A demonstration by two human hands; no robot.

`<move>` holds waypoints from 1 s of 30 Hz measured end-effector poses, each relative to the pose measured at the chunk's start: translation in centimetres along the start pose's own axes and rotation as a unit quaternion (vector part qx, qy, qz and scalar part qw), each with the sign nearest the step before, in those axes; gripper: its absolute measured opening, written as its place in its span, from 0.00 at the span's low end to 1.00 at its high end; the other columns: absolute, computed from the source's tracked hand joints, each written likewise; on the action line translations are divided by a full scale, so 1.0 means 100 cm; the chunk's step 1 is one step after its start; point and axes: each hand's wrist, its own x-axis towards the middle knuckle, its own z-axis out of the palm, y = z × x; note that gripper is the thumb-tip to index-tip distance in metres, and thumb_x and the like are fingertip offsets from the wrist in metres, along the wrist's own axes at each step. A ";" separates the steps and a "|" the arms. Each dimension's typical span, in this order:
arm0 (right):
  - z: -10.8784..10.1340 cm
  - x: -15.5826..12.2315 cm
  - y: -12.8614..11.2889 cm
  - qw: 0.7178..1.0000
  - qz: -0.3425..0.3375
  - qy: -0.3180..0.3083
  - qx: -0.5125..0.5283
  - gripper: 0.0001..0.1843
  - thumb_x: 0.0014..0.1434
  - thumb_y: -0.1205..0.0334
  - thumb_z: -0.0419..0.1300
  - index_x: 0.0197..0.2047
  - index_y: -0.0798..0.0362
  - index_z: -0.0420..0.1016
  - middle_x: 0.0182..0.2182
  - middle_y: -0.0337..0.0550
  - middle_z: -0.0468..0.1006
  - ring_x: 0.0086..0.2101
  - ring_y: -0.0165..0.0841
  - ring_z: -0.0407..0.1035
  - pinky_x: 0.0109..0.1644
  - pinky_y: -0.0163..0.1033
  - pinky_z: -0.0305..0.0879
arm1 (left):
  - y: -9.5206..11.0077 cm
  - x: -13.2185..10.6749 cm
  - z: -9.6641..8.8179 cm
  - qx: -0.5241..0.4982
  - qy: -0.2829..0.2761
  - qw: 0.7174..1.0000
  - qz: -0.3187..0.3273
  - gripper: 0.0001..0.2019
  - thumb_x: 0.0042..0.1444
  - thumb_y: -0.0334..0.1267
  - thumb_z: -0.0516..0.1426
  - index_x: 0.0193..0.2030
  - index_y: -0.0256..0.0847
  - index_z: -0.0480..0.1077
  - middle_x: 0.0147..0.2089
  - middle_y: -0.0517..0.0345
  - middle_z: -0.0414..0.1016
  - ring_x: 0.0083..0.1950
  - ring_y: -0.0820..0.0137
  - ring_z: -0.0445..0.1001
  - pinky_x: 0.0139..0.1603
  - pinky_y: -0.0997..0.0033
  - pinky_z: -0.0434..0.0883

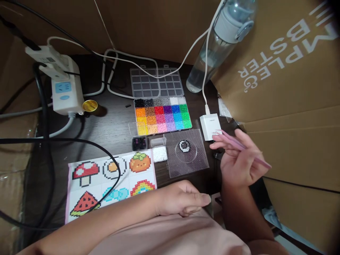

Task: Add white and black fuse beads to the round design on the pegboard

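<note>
Pink tweezers (235, 142) are held in my right hand (240, 161), raised to the right of the pegboard, their tips pointing left near a white charger. My left hand (183, 198) is curled into a loose fist in front of my body at the table's near edge, and nothing shows in it. On the clear pegboard (183, 168) lies a small ring of black and white beads (185, 146). Left of the board stand a small open box of white beads (159, 153) and a box of dark beads (139, 143). Behind them is a sorted bead case (162, 116) with its clear lid (157, 83) folded back.
A pattern sheet (111, 177) with pixel pictures lies front left, partly under my left forearm and a black cable. A power strip (66, 88) and gold-topped cylinder (90, 106) stand left. The charger (209, 124), water bottle (215, 53) and cardboard wall (287, 88) are right.
</note>
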 end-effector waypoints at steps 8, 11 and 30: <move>0.013 0.009 0.009 0.997 0.052 0.037 -0.042 0.11 0.62 0.60 0.62 0.44 0.55 0.82 0.23 0.40 0.80 0.29 0.36 0.78 0.38 0.48 0.78 | 0.004 -0.002 0.000 0.053 0.031 0.998 -0.027 0.31 0.56 0.62 0.58 0.15 0.39 0.55 0.15 0.68 0.52 0.20 0.79 0.48 0.26 0.69 0.47; 0.009 -0.001 0.003 0.997 0.070 0.013 -0.042 0.10 0.61 0.63 0.63 0.45 0.54 0.82 0.26 0.40 0.81 0.27 0.34 0.77 0.41 0.50 0.79 | 0.005 -0.003 -0.001 0.055 0.026 0.998 -0.023 0.31 0.56 0.62 0.57 0.16 0.39 0.56 0.15 0.68 0.53 0.20 0.79 0.48 0.27 0.69 0.48; 0.001 -0.005 0.033 0.948 0.266 -0.002 0.177 0.09 0.61 0.61 0.62 0.42 0.56 0.80 0.43 0.52 0.81 0.24 0.28 0.73 0.25 0.37 0.71 | 0.013 -0.006 -0.007 0.104 0.024 0.990 -0.089 0.31 0.49 0.61 0.63 0.15 0.38 0.57 0.15 0.69 0.46 0.20 0.81 0.43 0.21 0.69 0.42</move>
